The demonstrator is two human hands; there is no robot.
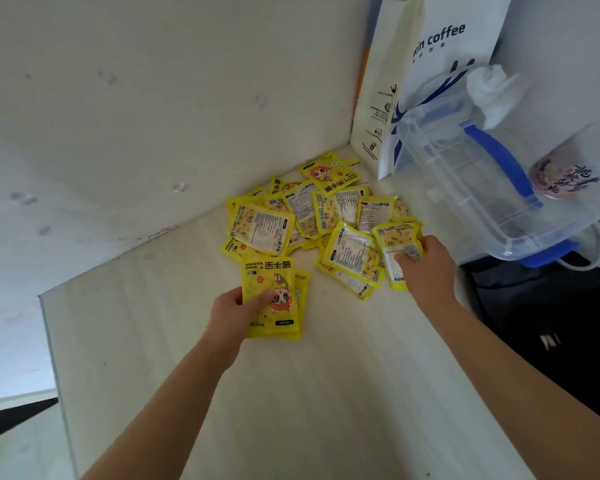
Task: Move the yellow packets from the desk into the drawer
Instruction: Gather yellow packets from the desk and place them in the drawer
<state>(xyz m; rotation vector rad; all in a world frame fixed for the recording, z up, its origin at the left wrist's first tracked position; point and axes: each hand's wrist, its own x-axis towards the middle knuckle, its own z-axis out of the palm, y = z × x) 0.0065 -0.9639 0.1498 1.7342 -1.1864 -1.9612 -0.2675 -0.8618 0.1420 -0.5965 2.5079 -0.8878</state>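
Both hands on packets, drawer out of sight

My left hand (238, 308) pinches a small stack of packets (274, 299), long axis pointing away from me; my right hand (426, 265) grips another packet (397, 251) at the pile (312, 216) in the desk (291, 393) corner. Open room lies toward me; the clear box (482, 188) crowds the right.

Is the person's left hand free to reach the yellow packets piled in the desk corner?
Probably not yet: the left hand already grips yellow cartoon-printed packets. The path over the pale wooden desk to the corner pile of yellow packets looks unobstructed.
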